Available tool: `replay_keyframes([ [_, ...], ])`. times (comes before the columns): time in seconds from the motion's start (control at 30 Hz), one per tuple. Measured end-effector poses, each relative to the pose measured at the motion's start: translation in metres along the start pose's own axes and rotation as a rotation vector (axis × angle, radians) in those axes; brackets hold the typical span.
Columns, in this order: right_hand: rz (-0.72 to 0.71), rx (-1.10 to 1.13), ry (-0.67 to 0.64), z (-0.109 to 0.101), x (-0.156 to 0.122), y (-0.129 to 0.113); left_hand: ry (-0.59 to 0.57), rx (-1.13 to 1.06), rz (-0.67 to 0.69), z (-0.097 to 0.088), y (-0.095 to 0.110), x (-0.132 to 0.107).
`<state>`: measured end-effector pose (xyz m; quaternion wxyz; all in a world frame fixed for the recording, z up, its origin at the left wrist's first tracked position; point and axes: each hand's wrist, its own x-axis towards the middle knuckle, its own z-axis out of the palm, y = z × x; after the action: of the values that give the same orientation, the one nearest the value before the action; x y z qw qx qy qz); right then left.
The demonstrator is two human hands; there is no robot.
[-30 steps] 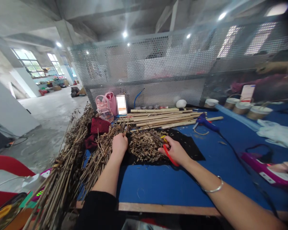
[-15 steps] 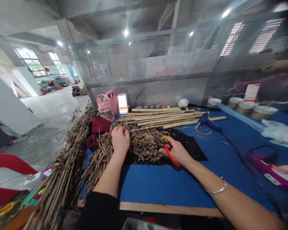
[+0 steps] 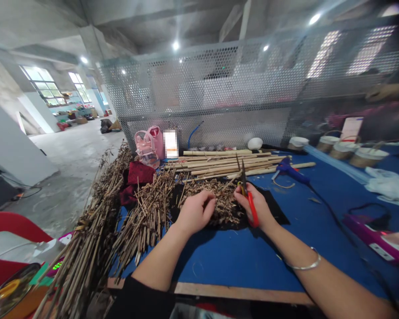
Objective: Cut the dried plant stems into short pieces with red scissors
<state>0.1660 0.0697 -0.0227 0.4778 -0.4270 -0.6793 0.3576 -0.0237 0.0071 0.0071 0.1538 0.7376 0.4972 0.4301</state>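
Note:
My right hand (image 3: 255, 204) holds a pair of scissors (image 3: 252, 208) with red and yellow handles; the dark blades point up and away, slightly parted. My left hand (image 3: 197, 212) hovers at the front of a pile of short cut dry stem pieces (image 3: 228, 201), its fingers curled toward the thumb. Whether anything sits in those fingers is hidden. The pile lies on a black cloth (image 3: 275, 207). To the left of that hand, a heap of dry twigs (image 3: 153, 212) spreads over the blue table (image 3: 219, 261).
A taller bundle of dry stalks (image 3: 76, 257) leans at the table's left edge. Behind the pile lie pale sticks (image 3: 219, 165), and a blue glue gun (image 3: 291, 170) with its cord is on the right. A pink bag (image 3: 154, 141) stands before the perforated metal screen (image 3: 206, 97).
My left hand has moved right and nearer, from the twig heap to the cut pieces. My right hand has shifted slightly right and turned the scissors from pointing left to pointing up.

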Motion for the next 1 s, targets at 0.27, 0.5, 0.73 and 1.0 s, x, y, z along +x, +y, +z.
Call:
replay_keyframes([
  [0.27, 0.056, 0.025, -0.095, 0.004, 0.004, -0.011, 0.048, -0.834, -0.523, 0.023, -0.009, 0.005],
  [0.5, 0.118, -0.084, -0.265, 0.01, -0.002, -0.022, 0.169, -0.983, -0.516, 0.015, -0.016, 0.012],
  [0.73, 0.112, 0.057, -0.291, 0.031, -0.012, -0.038, 0.173, -1.03, -0.608, 0.031, -0.009, 0.009],
  [1.0, 0.1, 0.18, -0.268, 0.038, -0.016, -0.041, 0.252, -0.908, -0.586, 0.038, -0.001, 0.011],
])
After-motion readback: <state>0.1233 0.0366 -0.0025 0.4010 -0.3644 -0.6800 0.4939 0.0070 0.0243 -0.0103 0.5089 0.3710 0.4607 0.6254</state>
